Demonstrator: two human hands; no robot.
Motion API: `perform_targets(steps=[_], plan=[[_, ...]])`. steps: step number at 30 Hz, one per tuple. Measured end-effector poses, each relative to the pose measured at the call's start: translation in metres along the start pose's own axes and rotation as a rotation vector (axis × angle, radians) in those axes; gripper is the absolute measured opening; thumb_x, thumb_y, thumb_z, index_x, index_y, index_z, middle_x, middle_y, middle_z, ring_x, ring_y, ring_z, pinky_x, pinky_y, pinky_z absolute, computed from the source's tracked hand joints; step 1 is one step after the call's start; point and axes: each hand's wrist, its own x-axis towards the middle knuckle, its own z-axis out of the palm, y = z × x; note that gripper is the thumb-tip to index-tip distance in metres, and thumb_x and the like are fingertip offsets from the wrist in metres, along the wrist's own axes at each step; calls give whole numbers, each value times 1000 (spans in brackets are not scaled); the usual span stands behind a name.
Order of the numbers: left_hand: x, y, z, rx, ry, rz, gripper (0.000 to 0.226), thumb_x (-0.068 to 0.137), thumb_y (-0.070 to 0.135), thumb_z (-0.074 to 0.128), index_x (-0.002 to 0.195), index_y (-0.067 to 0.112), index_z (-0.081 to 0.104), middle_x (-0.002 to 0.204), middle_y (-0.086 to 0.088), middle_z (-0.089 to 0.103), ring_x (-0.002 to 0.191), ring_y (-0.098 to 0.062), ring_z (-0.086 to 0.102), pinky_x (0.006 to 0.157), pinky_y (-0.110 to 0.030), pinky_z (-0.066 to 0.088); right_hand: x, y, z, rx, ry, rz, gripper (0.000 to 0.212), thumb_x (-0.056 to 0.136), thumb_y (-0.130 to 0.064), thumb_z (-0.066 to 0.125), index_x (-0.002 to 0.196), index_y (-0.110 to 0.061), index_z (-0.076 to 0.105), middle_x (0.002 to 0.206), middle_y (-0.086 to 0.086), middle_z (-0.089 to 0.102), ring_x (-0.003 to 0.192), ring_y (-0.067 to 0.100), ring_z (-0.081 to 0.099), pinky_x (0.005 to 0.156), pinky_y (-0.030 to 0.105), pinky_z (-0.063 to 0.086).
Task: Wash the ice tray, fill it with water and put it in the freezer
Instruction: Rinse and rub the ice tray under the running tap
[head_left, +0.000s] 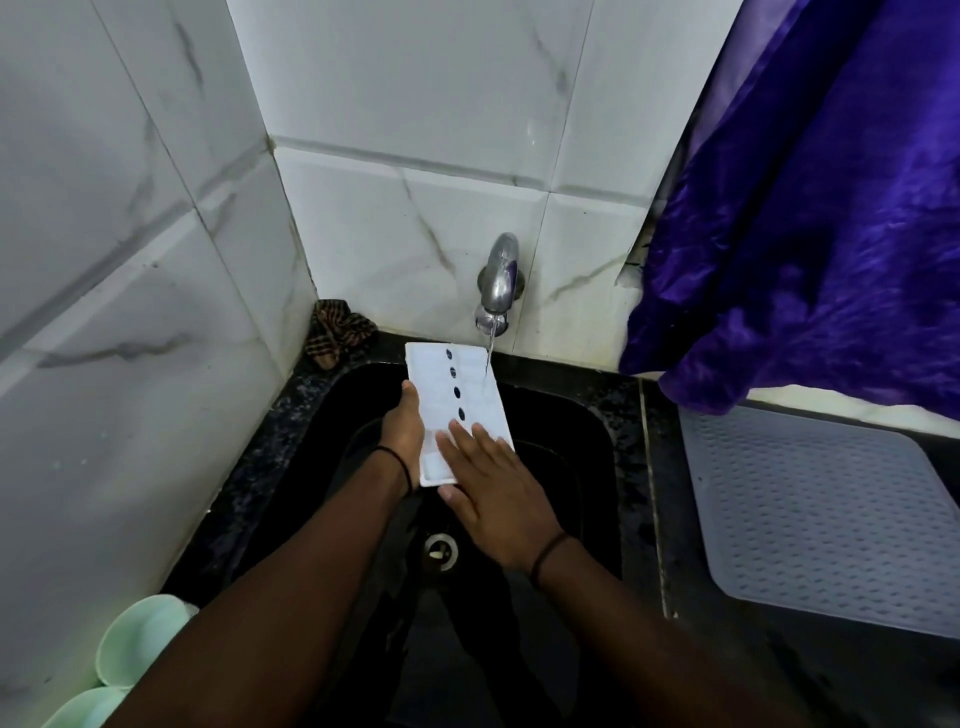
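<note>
The white ice tray (470, 387) is held over the black sink (582, 431), long side pointing toward the wall, with a row of dark oval holes down its middle. My left hand (405, 431) grips its left edge, thumb on top. My right hand (493, 493) lies flat with straight fingers on the tray's near end. A thin stream of water (489, 356) runs from the metal tap (498, 286) onto the tray's far right part.
A checked cloth (337, 330) lies in the back left corner of the counter. A grey ribbed mat (826, 514) lies right of the sink, under a purple curtain (810, 208). Pale green cups (140, 644) stand at the lower left. The drain (440, 552) sits under my wrists.
</note>
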Motion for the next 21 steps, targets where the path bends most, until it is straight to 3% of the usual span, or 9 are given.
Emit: perform_targets(steps=[5,9,13,15,18,19,21], plan=[[-5,1,4,-58,-54,-95,48,100,48,32,94,12,63,89,-9,67,68,-25,65,57,-31,51,1,15,-5,-37,-56,30,90,88,-71,40,158,-30,2,166,-5,-1,152,16,-4,124,35,-2],[-4,15,3,2,-113,-114,45,100,47,36,93,12,63,94,-10,68,70,-25,67,55,-33,53,14,18,-15,-47,-13,44,84,86,-44,54,156,-37,8,166,-1,6,153,23,4,123,38,4],[-5,19,4,103,-91,-76,45,98,48,39,103,9,62,105,-13,65,72,-26,64,68,-37,52,20,23,-30,229,-147,96,88,82,-36,59,157,-28,14,165,2,10,153,18,3,123,34,4],[-6,14,-4,122,-68,-66,45,98,49,41,106,9,61,107,-13,65,73,-26,63,69,-38,51,14,25,-35,545,-125,127,71,85,-17,63,151,-19,37,160,1,29,150,14,19,122,27,11],[-11,5,-12,-8,-141,-112,47,97,50,39,108,11,62,103,-11,66,76,-26,66,62,-38,52,12,22,-37,774,250,406,45,84,0,57,128,-13,61,136,2,57,130,16,50,114,29,36],[-12,3,-13,-52,-182,-125,47,97,51,38,109,12,62,103,-10,67,79,-26,67,62,-38,52,16,20,-38,775,311,538,42,87,-5,58,128,-12,60,132,3,57,125,18,53,109,31,40],[-15,1,-12,-79,-262,-143,50,97,52,36,114,13,61,104,-11,68,86,-28,67,66,-41,53,25,17,-42,916,237,750,45,93,-20,62,134,-7,52,132,7,57,121,24,57,105,36,45]])
